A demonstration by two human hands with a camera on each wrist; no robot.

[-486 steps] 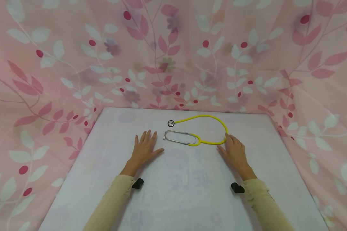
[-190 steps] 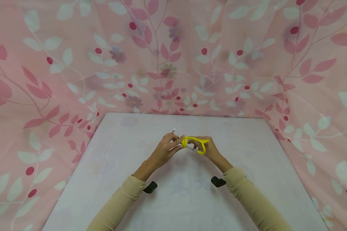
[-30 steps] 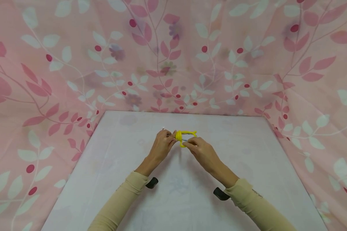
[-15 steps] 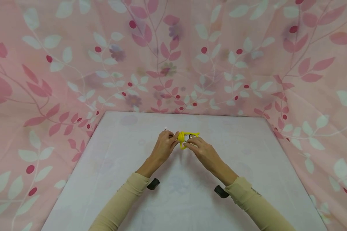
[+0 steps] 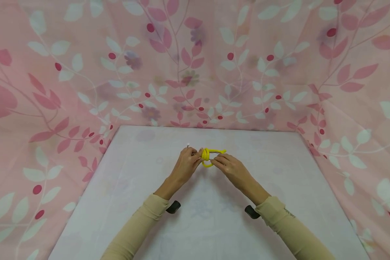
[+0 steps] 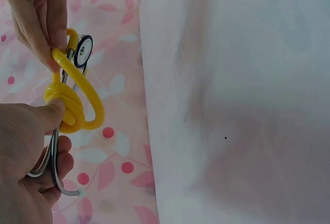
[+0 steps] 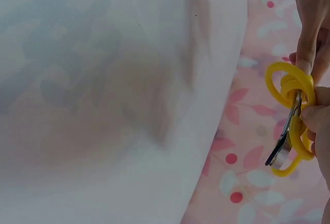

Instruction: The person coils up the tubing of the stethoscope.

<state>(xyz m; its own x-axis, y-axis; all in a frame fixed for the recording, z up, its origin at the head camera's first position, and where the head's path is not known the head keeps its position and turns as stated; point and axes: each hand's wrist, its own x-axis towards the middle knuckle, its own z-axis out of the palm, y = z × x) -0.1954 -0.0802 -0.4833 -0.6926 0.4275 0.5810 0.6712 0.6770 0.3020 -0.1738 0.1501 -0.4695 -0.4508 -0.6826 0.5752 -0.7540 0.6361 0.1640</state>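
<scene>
A yellow stethoscope (image 5: 206, 154) is held above the table between both hands. Its tubing is wound in snug turns around the metal ear tubes (image 6: 55, 162), with a loose loop (image 6: 95, 98) hanging off the coil. My left hand (image 5: 184, 163) grips the ear tubes, thumb pressed on the coil. One white ear tip (image 5: 188, 144) sticks up beyond this hand. With thumb and fingers, my right hand (image 5: 233, 169) pinches the tubing just right of the coil. Near the right fingertips in the left wrist view is the round, dark-rimmed chest piece (image 6: 82, 51); the right hand hides it in the head view.
A white cloth covers the table (image 5: 201, 224) beneath the hands. Pink floral cloth (image 5: 195, 72) stands along the table's back and both sides. Black wrist cameras (image 5: 173, 207) sit at both cuffs.
Earliest, the stethoscope lay stretched on the table beside flat hands; now it is lifted and its tubing wound. Over the last second both hands shift slightly right, and the loop below the coil stays visible.
</scene>
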